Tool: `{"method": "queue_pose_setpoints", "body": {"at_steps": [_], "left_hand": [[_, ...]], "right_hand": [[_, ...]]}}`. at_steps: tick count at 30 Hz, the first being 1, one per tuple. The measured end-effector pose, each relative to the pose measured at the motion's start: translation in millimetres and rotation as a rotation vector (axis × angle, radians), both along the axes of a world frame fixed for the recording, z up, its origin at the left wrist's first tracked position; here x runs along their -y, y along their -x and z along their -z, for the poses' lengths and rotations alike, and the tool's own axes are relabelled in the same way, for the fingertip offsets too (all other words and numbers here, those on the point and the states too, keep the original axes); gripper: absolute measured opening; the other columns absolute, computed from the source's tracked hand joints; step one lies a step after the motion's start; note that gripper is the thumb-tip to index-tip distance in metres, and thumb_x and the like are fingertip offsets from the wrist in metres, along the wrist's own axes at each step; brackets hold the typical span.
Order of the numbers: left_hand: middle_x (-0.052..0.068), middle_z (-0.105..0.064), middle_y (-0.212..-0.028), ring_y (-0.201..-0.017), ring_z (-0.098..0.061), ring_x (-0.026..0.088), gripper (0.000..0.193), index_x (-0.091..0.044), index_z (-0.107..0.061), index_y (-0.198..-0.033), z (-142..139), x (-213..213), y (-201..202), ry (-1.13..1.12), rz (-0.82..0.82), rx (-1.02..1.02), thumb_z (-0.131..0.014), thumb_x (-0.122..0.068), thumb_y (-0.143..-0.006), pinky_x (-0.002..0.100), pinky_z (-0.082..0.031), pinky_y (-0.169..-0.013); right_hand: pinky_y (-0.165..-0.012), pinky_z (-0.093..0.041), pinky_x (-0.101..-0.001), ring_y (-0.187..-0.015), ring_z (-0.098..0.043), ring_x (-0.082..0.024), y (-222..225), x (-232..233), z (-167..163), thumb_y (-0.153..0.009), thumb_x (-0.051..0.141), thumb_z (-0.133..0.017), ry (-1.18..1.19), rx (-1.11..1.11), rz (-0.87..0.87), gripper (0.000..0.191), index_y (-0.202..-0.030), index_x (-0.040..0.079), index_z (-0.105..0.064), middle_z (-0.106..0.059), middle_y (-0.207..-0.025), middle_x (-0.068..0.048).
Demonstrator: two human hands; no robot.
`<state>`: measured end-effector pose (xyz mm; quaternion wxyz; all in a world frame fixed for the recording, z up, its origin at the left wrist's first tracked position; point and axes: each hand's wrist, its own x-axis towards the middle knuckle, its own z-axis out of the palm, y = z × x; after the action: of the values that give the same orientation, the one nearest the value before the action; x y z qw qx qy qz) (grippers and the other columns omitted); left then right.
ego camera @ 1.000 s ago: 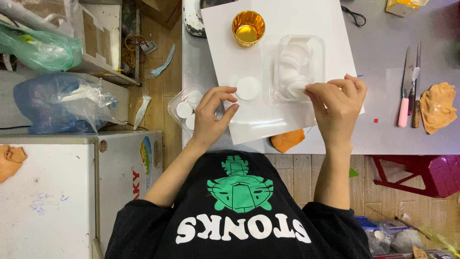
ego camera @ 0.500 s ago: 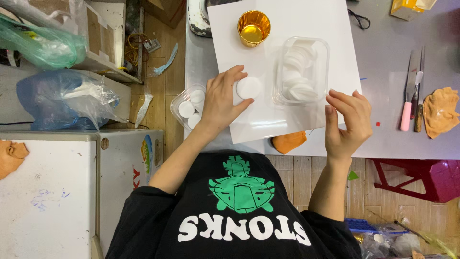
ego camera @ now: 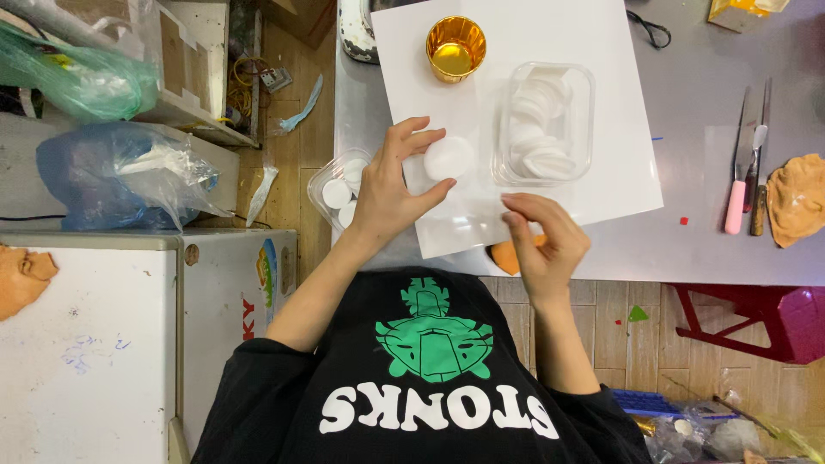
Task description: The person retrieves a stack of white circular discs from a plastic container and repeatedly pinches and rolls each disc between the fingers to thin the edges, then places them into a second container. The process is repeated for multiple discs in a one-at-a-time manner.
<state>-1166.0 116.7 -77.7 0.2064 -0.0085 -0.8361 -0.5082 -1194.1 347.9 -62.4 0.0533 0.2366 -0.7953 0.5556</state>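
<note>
Since half a second ago the left hand has slid from lying over the white disc to gripping it by the edge, and the right hand has drawn in from the board's right side toward its near edge; the disc lies flat on the white board, held between the left thumb below and the fingers curled over its upper left side; the right hand hovers just beside and below it, apart from the disc, fingers bunched and half curled, and whether it pinches anything cannot be told; just right of the disc stands a clear plastic tray filled with more white discs, and beyond it, toward the far edge of the board, a gold foil cup; under the left wrist, at the board's left edge, sits a small clear tub with white rounds in it; an orange lump shows under the board's near edge beside the right hand; well apart to the right on the grey table lie a pink-handled knife and a slab of tan clay.
</note>
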Motion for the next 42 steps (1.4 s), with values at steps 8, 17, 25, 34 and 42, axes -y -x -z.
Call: {"method": "queue_pose_setpoints", "body": {"at_steps": [8,17,25,34,42], "left_hand": [[0.009,-0.064,-0.139,-0.123,-0.066,0.024,0.074,-0.006,-0.047,-0.139,-31,-25,-25,0.138,0.081,-0.193,-0.09,-0.018,-0.08,0.042,-0.049,-0.113],[0.003,-0.069,-0.129,-0.12,-0.066,0.021,0.027,-0.013,-0.062,-0.09,-37,-16,-33,0.24,0.111,-0.317,-0.087,-0.02,-0.084,0.048,-0.048,-0.112],[0.01,-0.068,-0.129,-0.12,-0.066,0.026,0.031,-0.011,-0.06,-0.087,-50,-12,-37,0.255,0.417,-0.266,-0.084,-0.02,-0.07,0.052,-0.042,-0.113],[0.004,-0.07,-0.129,-0.116,-0.07,0.018,0.027,-0.013,-0.061,-0.087,-53,-14,-39,0.308,0.35,-0.284,-0.087,-0.017,-0.08,0.048,-0.047,-0.116],[0.005,-0.07,-0.128,-0.11,-0.069,0.016,0.024,-0.013,-0.066,-0.091,-55,-14,-40,0.305,0.352,-0.295,-0.087,-0.018,-0.082,0.047,-0.048,-0.114]], "right_hand": [[-0.07,-0.05,-0.0264,-0.076,-0.067,-0.015,-12,14,43,-0.106,0.011,-0.067,0.286,0.592,-0.082,0.018,-0.101,-0.006,-0.067,-0.072,-0.086,-0.013],[-0.089,-0.063,-0.038,-0.1,-0.072,-0.02,-13,16,46,-0.099,0.029,-0.075,0.732,0.745,-0.459,0.038,-0.115,0.006,-0.049,-0.068,-0.12,-0.014],[-0.086,-0.06,-0.0391,-0.097,-0.07,-0.025,-3,-9,63,-0.085,0.048,-0.083,0.662,0.979,-0.656,0.07,-0.13,0.0,-0.056,-0.068,-0.109,-0.013],[-0.097,-0.055,-0.037,-0.113,-0.067,-0.02,3,-16,66,-0.087,0.048,-0.085,0.651,0.941,-0.722,0.07,-0.129,-0.001,-0.058,-0.067,-0.12,-0.01],[-0.089,-0.056,-0.0367,-0.103,-0.068,-0.023,5,-9,49,-0.087,0.031,-0.086,0.638,0.911,-0.706,0.056,-0.125,-0.001,-0.06,-0.069,-0.116,-0.011]]}}
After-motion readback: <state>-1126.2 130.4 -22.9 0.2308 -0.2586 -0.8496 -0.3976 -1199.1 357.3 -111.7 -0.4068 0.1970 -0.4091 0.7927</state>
